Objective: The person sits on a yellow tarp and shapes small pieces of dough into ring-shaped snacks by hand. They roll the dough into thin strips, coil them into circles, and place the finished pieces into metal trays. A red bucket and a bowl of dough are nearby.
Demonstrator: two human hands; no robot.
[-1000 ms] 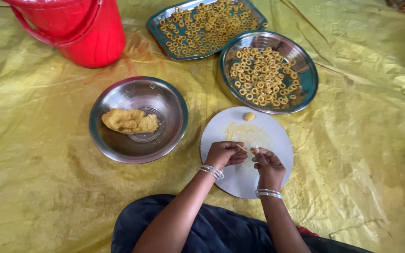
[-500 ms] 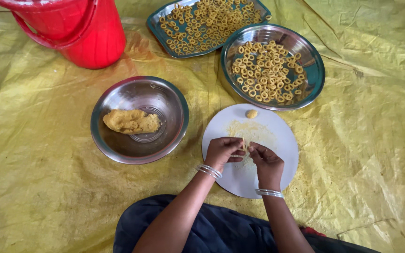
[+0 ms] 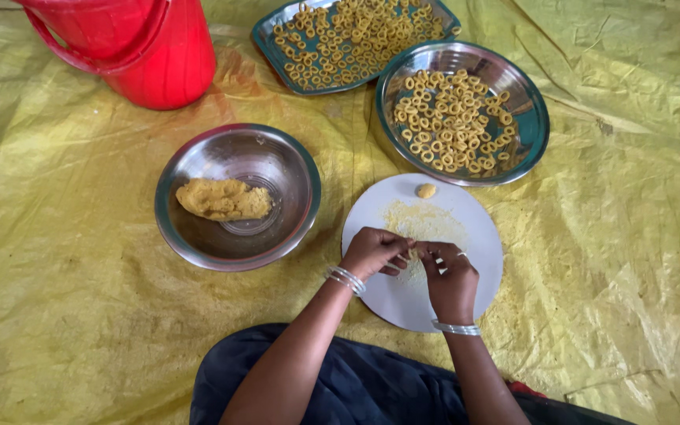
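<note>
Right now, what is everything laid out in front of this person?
Sheet: one, yellow, crinkled, spread under everything.
Bucket: one, red with a handle, top left.
Tray: one, metal, top centre, full of small dough rings.
Steel plate: one, round, right of centre, also holding dough rings.
Steel bowl: one, left of the board, holding a yellow dough lump.
Round board: one, white, dusted with crumbs, in front of the person.
Dough ball: one, small, at the board's far edge.
Dark garment: over the lap, bottom centre.
Bangles: silver, one set on each wrist.
Left hand and right hand: fingertips meeting over the board, pinching a bit of dough.
</note>
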